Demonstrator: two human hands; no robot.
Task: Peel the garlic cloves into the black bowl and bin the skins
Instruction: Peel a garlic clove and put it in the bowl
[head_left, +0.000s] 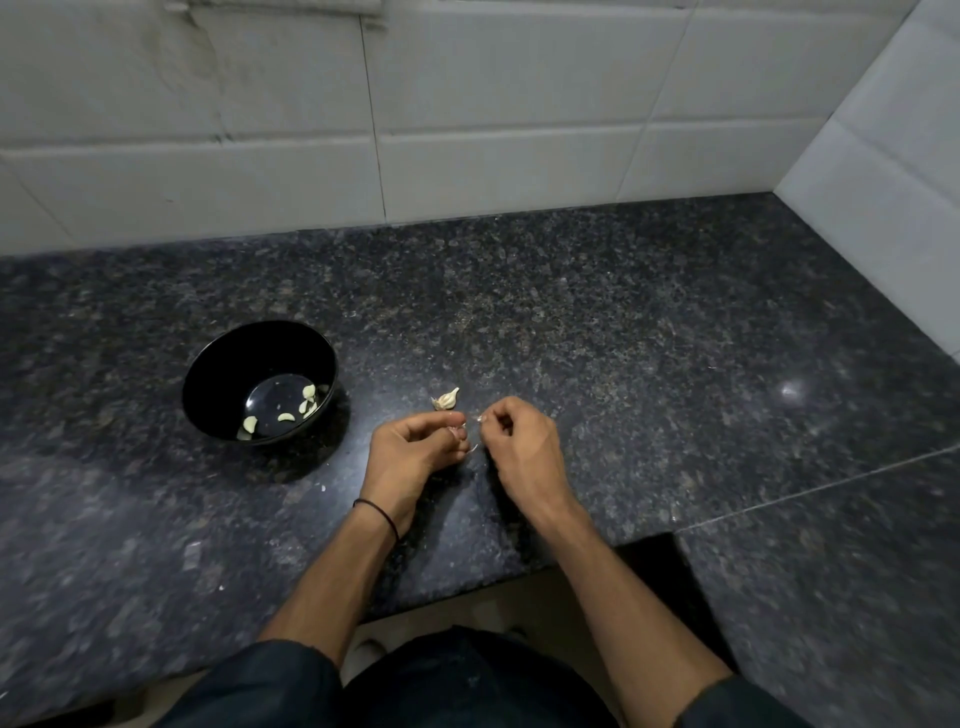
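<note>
**Peeling a clove just right of the bowl**

The garlic clove (457, 429) I am working on sits at the fingertips of my left hand (415, 447), over the near middle of the counter. My fingers and thumb are curled round it, so only a small pale, pinkish part shows. My right hand (522, 449) is just beside it on the right, with its fingers curled in too. Its thumb and forefinger pinch a thin whitish bit of skin (478, 417) that sticks out toward the clove. I cannot tell whether that skin is attached to the clove or free of it.

Just beyond my left fingertips, a little farther from me, a loose garlic piece (447, 399) lies on the stone with its papery skin on. It touches neither hand.

To the left, near my left hand but apart from it, stands the black bowl (249, 353). Several peeled cloves (285, 417) lie scattered across its bottom, mostly toward the near and right side.

Everything rests on a dark speckled granite counter (623, 338). White tiled wall (467, 104) runs along its far edge and turns a corner at the right. A thin black band (376, 512) circles my left wrist, and my dark sleeves (270, 680) show at the near edge of the view.
</note>
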